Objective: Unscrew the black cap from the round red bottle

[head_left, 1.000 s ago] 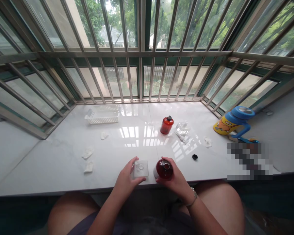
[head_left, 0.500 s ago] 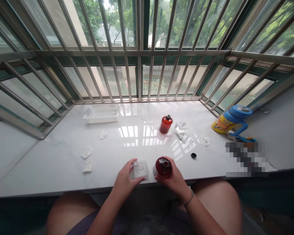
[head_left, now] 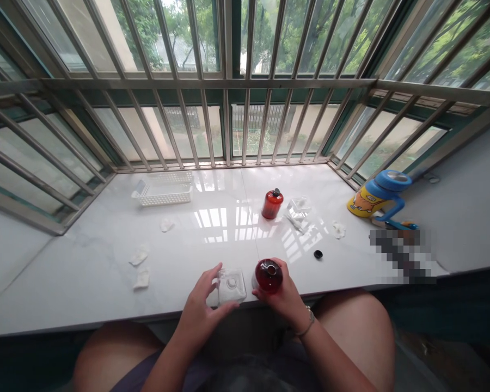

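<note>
A square clear plastic or glass container [head_left: 232, 285] with a round part in the middle rests at the counter's front edge. My left hand [head_left: 202, 299] is beside it on the left, thumb and fingers spread apart around its near corner. My right hand [head_left: 285, 294] is wrapped round a dark red, translucent round bottle [head_left: 268, 275], whose narrow uncapped neck faces up. A small black cap [head_left: 318, 254] lies on the counter to the right. Farther back stands a second red bottle [head_left: 272, 204] with a black top.
A white perforated basket [head_left: 163, 197] sits at the back left. Crumpled white tissues [head_left: 141, 280] lie at left, another [head_left: 338, 229] at right. A clear box [head_left: 299, 207] stands behind a whitish tube-like item [head_left: 296, 223]. A blue and yellow bottle [head_left: 378, 193] tilts at the right. Metal bars [head_left: 212, 83] border the back.
My left hand's fingers have spread and drawn back from the clear container. My right hand still holds the red bottle. The whole view has shifted slightly.
</note>
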`<move>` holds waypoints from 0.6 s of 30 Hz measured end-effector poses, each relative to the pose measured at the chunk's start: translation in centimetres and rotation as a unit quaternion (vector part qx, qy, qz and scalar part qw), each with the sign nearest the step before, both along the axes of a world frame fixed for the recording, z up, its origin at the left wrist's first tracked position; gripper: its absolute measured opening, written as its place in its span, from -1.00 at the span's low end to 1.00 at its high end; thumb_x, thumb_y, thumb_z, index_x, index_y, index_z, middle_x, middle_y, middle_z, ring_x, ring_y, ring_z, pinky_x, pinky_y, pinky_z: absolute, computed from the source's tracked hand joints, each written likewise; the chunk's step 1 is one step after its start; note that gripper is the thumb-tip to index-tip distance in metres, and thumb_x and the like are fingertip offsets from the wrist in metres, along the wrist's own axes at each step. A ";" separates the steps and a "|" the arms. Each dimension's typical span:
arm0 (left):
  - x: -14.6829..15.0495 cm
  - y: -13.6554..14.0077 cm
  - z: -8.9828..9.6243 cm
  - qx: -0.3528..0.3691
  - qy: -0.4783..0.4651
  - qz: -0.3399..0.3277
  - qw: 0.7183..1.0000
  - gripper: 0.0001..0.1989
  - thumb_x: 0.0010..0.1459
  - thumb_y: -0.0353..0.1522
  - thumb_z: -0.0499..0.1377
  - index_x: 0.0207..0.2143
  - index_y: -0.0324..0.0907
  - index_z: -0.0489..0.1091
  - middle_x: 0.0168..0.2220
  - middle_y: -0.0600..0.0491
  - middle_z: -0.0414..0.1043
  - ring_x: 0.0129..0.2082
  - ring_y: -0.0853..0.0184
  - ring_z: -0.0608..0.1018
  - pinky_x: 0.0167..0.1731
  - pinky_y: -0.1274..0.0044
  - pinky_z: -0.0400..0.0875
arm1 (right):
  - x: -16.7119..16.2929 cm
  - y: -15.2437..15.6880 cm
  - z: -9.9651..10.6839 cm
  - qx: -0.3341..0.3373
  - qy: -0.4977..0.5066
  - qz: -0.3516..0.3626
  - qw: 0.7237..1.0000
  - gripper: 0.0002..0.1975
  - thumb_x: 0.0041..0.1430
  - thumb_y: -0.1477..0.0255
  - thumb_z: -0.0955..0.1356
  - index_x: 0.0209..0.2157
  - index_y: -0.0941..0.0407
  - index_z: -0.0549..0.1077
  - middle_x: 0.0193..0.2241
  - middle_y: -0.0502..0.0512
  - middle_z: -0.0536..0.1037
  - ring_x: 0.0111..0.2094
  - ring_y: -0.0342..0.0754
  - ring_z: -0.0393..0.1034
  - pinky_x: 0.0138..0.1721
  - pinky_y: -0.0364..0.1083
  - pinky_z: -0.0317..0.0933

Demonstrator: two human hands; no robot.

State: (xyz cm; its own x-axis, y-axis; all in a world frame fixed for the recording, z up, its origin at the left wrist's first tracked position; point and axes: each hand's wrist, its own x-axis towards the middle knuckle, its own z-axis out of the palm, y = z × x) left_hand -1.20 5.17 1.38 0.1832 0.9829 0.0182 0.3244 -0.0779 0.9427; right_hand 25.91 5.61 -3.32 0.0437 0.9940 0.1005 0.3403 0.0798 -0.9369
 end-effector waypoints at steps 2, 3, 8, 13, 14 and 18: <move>0.0 -0.2 -0.1 -0.010 -0.009 0.007 1.000 -0.14 0.12 -0.18 0.50 0.40 0.08 0.25 0.35 -0.06 0.36 0.35 0.01 0.47 0.32 0.14 0.49 | 0.1 0.0 0.3 0.003 0.000 0.021 1.000 -0.12 0.02 0.17 0.63 0.26 -0.02 0.19 0.16 0.22 0.53 0.14 0.19 0.53 0.21 0.20 0.40; 0.0 -0.3 -0.1 -0.022 -0.017 0.013 1.000 -0.11 0.10 -0.18 0.51 0.41 0.07 0.23 0.35 -0.07 0.37 0.34 0.01 0.48 0.32 0.13 0.49 | 0.2 0.0 0.4 0.006 -0.001 0.030 1.000 -0.12 0.04 0.18 0.62 0.28 -0.02 0.18 0.18 0.23 0.52 0.16 0.19 0.52 0.23 0.20 0.38; 0.3 -0.5 0.3 -0.067 -0.037 0.032 0.997 -0.14 0.04 -0.16 0.54 0.33 -0.03 0.28 0.34 -0.17 0.39 0.25 -0.05 0.58 0.24 0.09 0.56 | 0.1 -0.3 0.8 0.024 -0.021 0.022 0.999 -0.15 0.04 0.16 0.62 0.26 0.00 0.25 0.18 0.23 0.53 0.15 0.20 0.52 0.23 0.19 0.40; 0.1 -0.9 1.2 -0.019 -0.033 0.000 0.999 -0.21 0.10 -0.16 0.51 0.33 0.05 0.32 0.36 -0.10 0.38 0.28 -0.02 0.55 0.25 0.15 0.56 | -0.3 -0.4 1.3 0.043 -0.049 0.001 0.998 -0.19 0.03 0.14 0.62 0.23 0.00 0.31 0.15 0.22 0.54 0.12 0.22 0.54 0.19 0.20 0.44; 0.1 -1.1 1.4 -0.011 -0.032 -0.004 0.999 -0.22 0.11 -0.16 0.51 0.33 0.07 0.32 0.36 -0.09 0.38 0.28 -0.01 0.55 0.25 0.16 0.56 | -0.4 -0.4 1.5 0.052 -0.056 0.002 0.997 -0.20 0.04 0.14 0.62 0.23 -0.01 0.32 0.16 0.22 0.54 0.13 0.23 0.53 0.19 0.20 0.44; 0.1 -1.5 1.8 0.005 -0.023 -0.011 1.000 -0.19 0.09 -0.14 0.52 0.35 0.09 0.34 0.33 -0.07 0.42 0.23 -0.02 0.58 0.19 0.21 0.60 | -0.4 -0.4 2.7 0.085 -0.082 0.016 0.993 -0.26 0.12 0.16 0.59 0.25 -0.05 0.32 0.18 0.19 0.53 0.18 0.22 0.49 0.22 0.19 0.43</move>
State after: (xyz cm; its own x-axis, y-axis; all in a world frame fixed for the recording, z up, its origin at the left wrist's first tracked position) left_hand -1.10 3.71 3.14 0.2029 0.9785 0.0372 0.2788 -0.0942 0.9557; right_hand 25.54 5.21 -0.57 -0.0188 0.9624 0.2710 0.4814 0.2463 -0.8412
